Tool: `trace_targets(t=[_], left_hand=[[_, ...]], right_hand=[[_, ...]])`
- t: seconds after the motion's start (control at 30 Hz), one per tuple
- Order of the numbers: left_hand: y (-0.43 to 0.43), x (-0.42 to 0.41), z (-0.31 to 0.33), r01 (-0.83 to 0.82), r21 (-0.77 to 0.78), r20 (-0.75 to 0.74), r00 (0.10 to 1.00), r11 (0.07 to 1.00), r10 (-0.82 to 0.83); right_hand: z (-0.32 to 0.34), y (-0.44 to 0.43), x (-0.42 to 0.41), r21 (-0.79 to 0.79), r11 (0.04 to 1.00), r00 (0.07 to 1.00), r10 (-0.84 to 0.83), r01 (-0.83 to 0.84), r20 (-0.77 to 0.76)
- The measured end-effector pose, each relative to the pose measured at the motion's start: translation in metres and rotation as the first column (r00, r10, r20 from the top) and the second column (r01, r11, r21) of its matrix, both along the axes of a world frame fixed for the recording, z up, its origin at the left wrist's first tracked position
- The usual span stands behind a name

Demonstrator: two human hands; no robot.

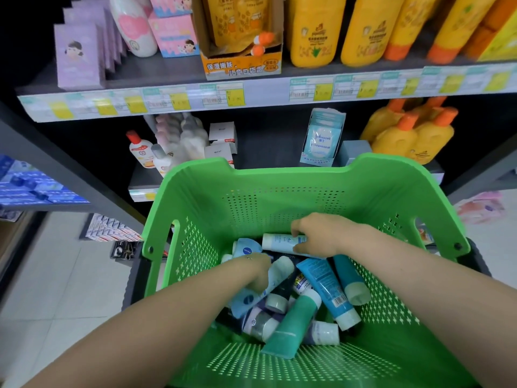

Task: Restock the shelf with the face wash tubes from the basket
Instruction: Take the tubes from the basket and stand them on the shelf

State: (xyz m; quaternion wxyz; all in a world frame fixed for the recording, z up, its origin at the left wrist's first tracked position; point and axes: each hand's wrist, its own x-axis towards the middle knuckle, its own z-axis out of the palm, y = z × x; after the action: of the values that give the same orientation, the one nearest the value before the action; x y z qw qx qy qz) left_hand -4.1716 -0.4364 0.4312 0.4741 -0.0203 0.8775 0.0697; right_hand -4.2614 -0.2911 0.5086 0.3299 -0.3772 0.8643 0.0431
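Blue boxes (pixel 33 189): at nine o'clock, stacked flat; their print is too blurred for us to read.
Left hand (pixel 258 271): it enters the heap from seven o'clock with fingers curled down around a pale tube (pixel 249 299); we judge it is taking hold to lift that one free.
Pale tube: slanted beneath the left hand, carrying a round dark-blue badge that we take for the Nivea mark.
Second tube (pixel 247 249): just at eleven o'clock of the left hand; here we read "NIVEA" plainly.
Basket (pixel 279 177): green and perforated, parked right before the shelf, which we think keeps each carry short.
Face wash tubes (pixel 293 323): every one we can make out lies loose in the basket bottom, crossing its neighbours; we spot none on the shelf.
Right hand (pixel 321 236): it comes from four o'clock, thumb and fingers wrapped round a white-and-blue tube (pixel 279 242) at the heap's twelve o'clock, likely because it lies uppermost.
Blue tube (pixel 321 287): at six o'clock of the right hand, barcode near its white cap; the small print escapes us.
Shelf (pixel 268 92): its rail carries yellow price tags (pixel 236 98), figures blurred.
Orange carton (pixel 240 67): at twelve o'clock, reading "保湿嫩肤".
Sachet pack (pixel 321 138): at one o'clock, marked "Johnson's".
Yellow bottles (pixel 313 32): at two o'clock, labels unreadable.
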Motion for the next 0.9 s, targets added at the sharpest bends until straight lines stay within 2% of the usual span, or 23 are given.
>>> trace_targets(t=[0.17,0.27,0.37,0.47,0.57,0.7,0.77,0.9], left_hand=[[-0.006,-0.029,0.029,-0.043,0.167,-0.340,0.935,0.985,0.098],[-0.007,-0.041,0.056,0.009,0.195,-0.437,0.896,0.981,0.078],[-0.009,-0.046,0.084,0.045,0.248,-0.490,0.867,0.968,0.085],[-0.016,-0.048,0.108,0.053,0.298,-0.524,0.844,0.953,0.117],[-0.025,-0.049,0.129,0.057,0.374,-0.550,0.818,0.926,0.171],[-0.039,-0.050,0.153,0.088,0.444,-0.620,0.748,0.892,0.235],[-0.046,-0.048,0.168,0.081,0.539,-0.611,0.722,0.838,0.324],[-0.070,-0.040,0.194,-0.072,0.762,-0.431,0.686,0.644,0.586]], right_hand=[[0.002,0.004,-0.004,0.053,0.998,0.998,-0.038,0.035,0.051],[-0.002,0.005,-0.003,0.032,0.998,0.995,-0.060,0.058,0.076],[-0.005,0.004,0.000,-0.114,0.990,0.989,-0.062,0.077,0.133],[-0.002,0.004,0.002,-0.309,0.940,0.978,-0.090,0.147,0.191],[0.004,0.003,0.003,-0.491,0.837,0.962,-0.143,0.242,0.231],[0.019,-0.001,0.003,-0.612,0.722,0.942,-0.189,0.325,0.277],[0.031,-0.003,0.001,-0.644,0.694,0.943,-0.176,0.322,0.281],[0.059,-0.005,-0.007,-0.700,0.640,0.948,-0.171,0.315,0.270]])
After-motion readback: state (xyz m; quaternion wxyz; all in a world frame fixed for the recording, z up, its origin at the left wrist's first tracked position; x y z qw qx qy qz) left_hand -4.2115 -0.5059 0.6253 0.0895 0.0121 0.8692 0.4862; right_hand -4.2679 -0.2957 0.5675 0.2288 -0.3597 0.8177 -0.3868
